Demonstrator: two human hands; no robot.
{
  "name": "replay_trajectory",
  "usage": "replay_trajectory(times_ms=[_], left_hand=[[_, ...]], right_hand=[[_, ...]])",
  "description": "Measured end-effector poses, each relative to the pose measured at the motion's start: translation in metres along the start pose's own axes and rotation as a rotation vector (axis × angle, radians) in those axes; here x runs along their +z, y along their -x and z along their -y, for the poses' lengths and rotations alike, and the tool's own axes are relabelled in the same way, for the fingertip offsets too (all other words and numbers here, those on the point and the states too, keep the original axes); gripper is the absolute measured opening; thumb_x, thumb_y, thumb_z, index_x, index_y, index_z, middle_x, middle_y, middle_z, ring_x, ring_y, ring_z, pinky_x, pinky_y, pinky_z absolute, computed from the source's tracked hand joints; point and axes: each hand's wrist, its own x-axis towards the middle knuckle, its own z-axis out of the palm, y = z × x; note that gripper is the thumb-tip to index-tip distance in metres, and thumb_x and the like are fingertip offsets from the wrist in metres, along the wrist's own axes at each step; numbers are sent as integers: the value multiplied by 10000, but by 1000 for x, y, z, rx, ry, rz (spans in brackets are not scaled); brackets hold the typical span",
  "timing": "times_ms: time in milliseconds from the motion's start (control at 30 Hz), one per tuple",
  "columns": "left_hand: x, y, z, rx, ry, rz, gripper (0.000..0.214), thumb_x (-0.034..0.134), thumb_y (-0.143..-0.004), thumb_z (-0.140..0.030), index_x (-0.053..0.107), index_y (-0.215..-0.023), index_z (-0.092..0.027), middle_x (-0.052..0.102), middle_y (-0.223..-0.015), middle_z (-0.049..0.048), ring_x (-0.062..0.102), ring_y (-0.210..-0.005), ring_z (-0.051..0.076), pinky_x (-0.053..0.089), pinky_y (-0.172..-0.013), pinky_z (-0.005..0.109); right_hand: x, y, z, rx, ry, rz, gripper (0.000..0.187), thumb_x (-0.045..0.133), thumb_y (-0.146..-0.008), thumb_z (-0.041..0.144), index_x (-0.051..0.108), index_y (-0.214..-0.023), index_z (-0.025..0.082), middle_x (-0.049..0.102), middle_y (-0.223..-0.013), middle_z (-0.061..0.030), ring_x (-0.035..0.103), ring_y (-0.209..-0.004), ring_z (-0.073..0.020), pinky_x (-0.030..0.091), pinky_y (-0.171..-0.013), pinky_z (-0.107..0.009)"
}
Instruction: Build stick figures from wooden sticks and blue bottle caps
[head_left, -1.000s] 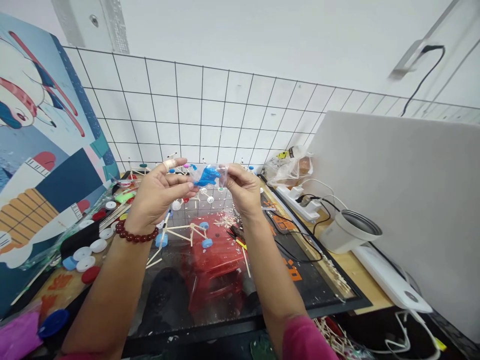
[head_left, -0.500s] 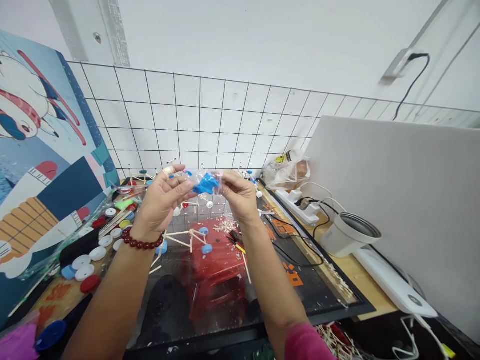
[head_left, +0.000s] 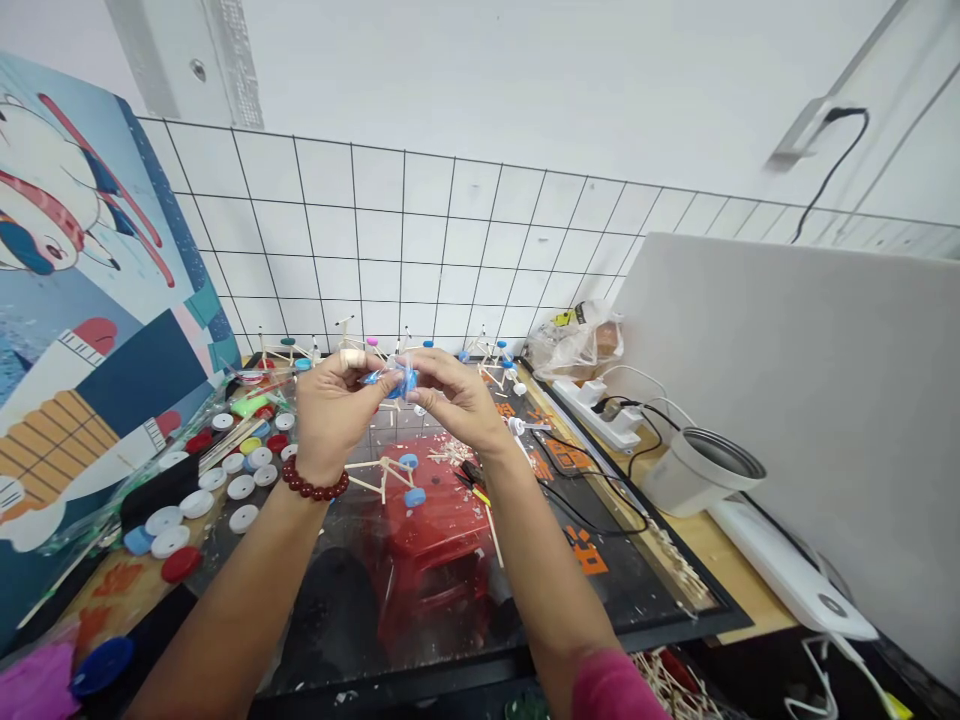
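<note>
A small clear plastic bag point(head_left: 407, 380) with a soft, bright blue lump inside is held up between both hands, above the dark glossy tabletop. My left hand point(head_left: 335, 400), with a red bead bracelet at the wrist, pinches the bag's left part between thumb and fingers. Gripping its right side is my right hand point(head_left: 454, 398), thumb beneath and fingers over the top. The fingers cover much of the bag. Below them stands a stick frame point(head_left: 384, 475) with blue bottle-cap wheels.
Several bottle caps point(head_left: 196, 503) lie at the left. More stick models line the table's back edge before a wire grid point(head_left: 375, 240). Wood scraps point(head_left: 451, 452) and a yellow-handled tool point(head_left: 476, 488) lie mid-table. A power strip point(head_left: 598, 413) and a white pot point(head_left: 686, 485) stand at right.
My hands have drawn closer together, bunching the bag between them. The left hand has shifted right, showing more caps beside it. The right hand has moved slightly left.
</note>
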Motion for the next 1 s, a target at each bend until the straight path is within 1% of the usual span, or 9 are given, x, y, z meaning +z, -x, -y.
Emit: replay_trajectory(times_ms=[167, 333, 500, 667, 733, 800, 867, 933, 1000], left_hand=[[1, -2, -1, -104, 107, 28, 229, 910, -546, -243, 726, -666, -178, 727, -668, 8, 668, -645, 143, 560, -646, 272], [0, -7, -5, -230, 254, 8, 263, 894, -554, -257, 663, -657, -183, 699, -657, -9, 660, -618, 134, 563, -604, 275], [-3, -6, -10, -276, 313, 36, 234, 825, -623, -207, 592, -642, -191, 759, -808, 41, 715, -781, 189, 562, -625, 283], [-4, -6, -19, -297, 373, 134, 263, 743, -680, -170, 485, -672, -219, 775, -907, 54, 720, -946, 239, 569, -709, 330], [-3, -6, -23, -318, 406, 155, 248, 765, -707, -198, 523, -759, -222, 747, -847, 33, 720, -900, 228, 564, -699, 334], [-4, -6, -27, -324, 416, 142, 262, 798, -739, -280, 566, -847, -221, 661, -712, -15, 674, -698, 167, 524, -595, 295], [-10, -6, -32, -288, 386, 107, 293, 800, -772, -407, 587, -846, -219, 503, -578, -65, 487, -482, 85, 385, -450, 239], [-25, -3, -38, -187, 304, 45, 364, 748, -811, -526, 565, -749, -218, 393, -535, -70, 327, -431, 61, 241, -408, 237], [-51, 4, -46, -93, 150, -18, 452, 656, -857, -610, 521, -670, -221, 405, -559, -47, 330, -472, 83, 214, -440, 262]], right_hand=[[2, 0, 5, -95, 212, -129, 238, 596, -883, 156, 684, -1075, 266, 712, -1094, -46, 663, -985, -178, 584, -819, -348], [1, 2, 5, -3, 164, -270, 149, 599, -908, 239, 655, -1046, 246, 711, -1032, -17, 653, -683, -105, 586, -709, -304], [0, 1, 6, 46, -25, -410, 182, 622, -900, 274, 593, -1075, 234, 711, -1025, -28, 684, -746, -116, 592, -736, -302], [1, -3, 7, 80, -75, -396, 239, 590, -906, 287, 529, -1133, 252, 706, -1071, -50, 686, -792, -135, 602, -760, -316], [-1, -3, 6, 78, -60, -399, 332, 568, -927, 300, 485, -1248, 279, 695, -1054, -40, 667, -745, -125, 592, -731, -304], [-3, -3, 6, 61, -42, -419, 388, 539, -953, 330, 453, -1330, 312, 669, -1037, -28, 637, -693, -111, 576, -690, -292], [-7, -2, 7, 46, -27, -446, 363, 500, -978, 371, 483, -1339, 332, 632, -1009, -18, 608, -658, -101, 558, -655, -284], [-11, -2, 9, 41, -31, -470, 329, 484, -991, 413, 538, -1306, 332, 602, -974, -11, 592, -646, -95, 542, -635, -275], [-15, -1, 12, 40, -59, -486, 325, 514, -983, 454, 574, -1277, 329, 594, -946, -3, 584, -640, -91, 532, -629, -265]])
